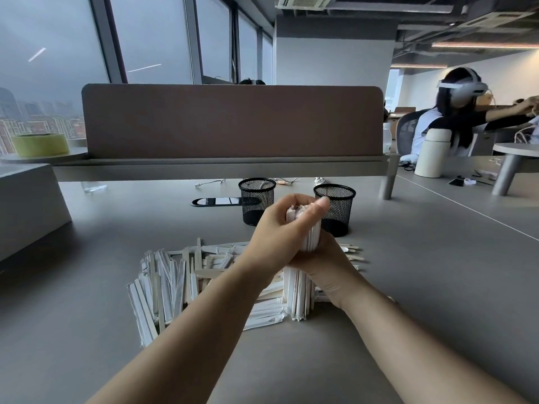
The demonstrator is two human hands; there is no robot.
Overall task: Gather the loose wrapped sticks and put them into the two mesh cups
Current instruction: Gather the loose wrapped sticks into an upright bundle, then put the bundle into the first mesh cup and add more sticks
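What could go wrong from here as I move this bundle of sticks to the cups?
1. The bundle is thick and upright, clasped between the left hand and right hand; loosening either could let sticks slide out.
2. The mesh cups look light; a wide bundle catching a rim could tip one.
3. Forearms hover over the loose pile and could scatter it.

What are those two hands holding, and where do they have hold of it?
A bundle of wrapped sticks, stood upright on the table. The left hand wraps its top end; the right hand clasps its middle.
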